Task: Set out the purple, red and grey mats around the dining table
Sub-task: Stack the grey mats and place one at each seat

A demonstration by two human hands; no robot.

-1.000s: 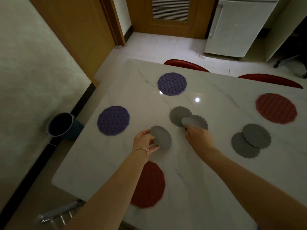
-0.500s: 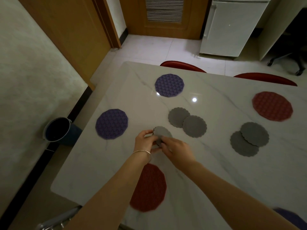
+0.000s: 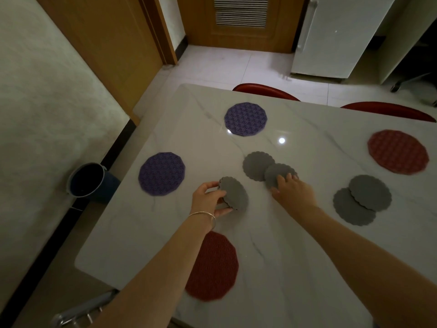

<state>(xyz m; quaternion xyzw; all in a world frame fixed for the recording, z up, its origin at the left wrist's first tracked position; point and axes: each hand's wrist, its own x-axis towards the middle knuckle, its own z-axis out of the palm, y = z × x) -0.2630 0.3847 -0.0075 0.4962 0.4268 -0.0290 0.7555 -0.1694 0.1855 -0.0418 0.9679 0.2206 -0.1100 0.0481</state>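
My left hand (image 3: 209, 199) grips a small stack of grey scalloped mats (image 3: 235, 194) just above the white marble table (image 3: 272, 268). My right hand (image 3: 292, 189) rests with straight fingers on a grey mat (image 3: 279, 172) that overlaps another grey mat (image 3: 256, 165) at the table's middle. Two more overlapping grey mats (image 3: 369, 192) lie to the right. One purple mat (image 3: 162, 173) lies near the left edge, another purple mat (image 3: 246, 119) at the far side. A red mat (image 3: 398, 151) sits far right, a second red mat (image 3: 216, 266) under my left forearm.
Two red chair backs (image 3: 266, 91) stand behind the table's far edge. A dark bucket (image 3: 88, 179) sits on the floor at the left by the wall. A white fridge (image 3: 335, 36) and a wooden door (image 3: 238, 20) are beyond.
My right hand left the stack in my left hand and moved right onto the grey mat at the middle. My left hand stayed, still holding grey mats.
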